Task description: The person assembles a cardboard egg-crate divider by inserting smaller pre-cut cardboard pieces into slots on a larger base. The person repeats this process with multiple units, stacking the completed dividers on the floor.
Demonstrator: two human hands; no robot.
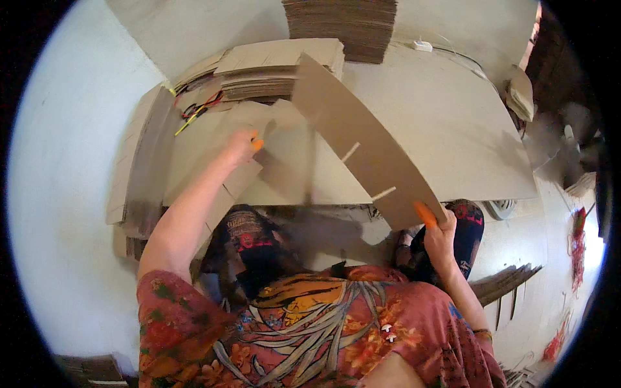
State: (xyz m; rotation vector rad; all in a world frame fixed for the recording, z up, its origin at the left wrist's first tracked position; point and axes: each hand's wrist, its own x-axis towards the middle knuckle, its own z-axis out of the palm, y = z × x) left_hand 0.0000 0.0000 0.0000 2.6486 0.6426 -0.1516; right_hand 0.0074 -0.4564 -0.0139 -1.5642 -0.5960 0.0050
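Head view: right hand (441, 234) pinches a cardboard sheet (362, 139), left hand (242, 146) presses flat cardboard (291, 168), stacks (278, 68) behind.

Raised cardboard sheet (362, 142) slants across the work area between left hand (242, 147) and right hand (440, 236), blocking the direct path between them. Behind: flat cardboard stack (278, 68) and tall corrugated pile (343, 29) close the far side. Left: stacked sheets (139, 161) form a wall. Open passage over the bare flat board (446, 123) at right
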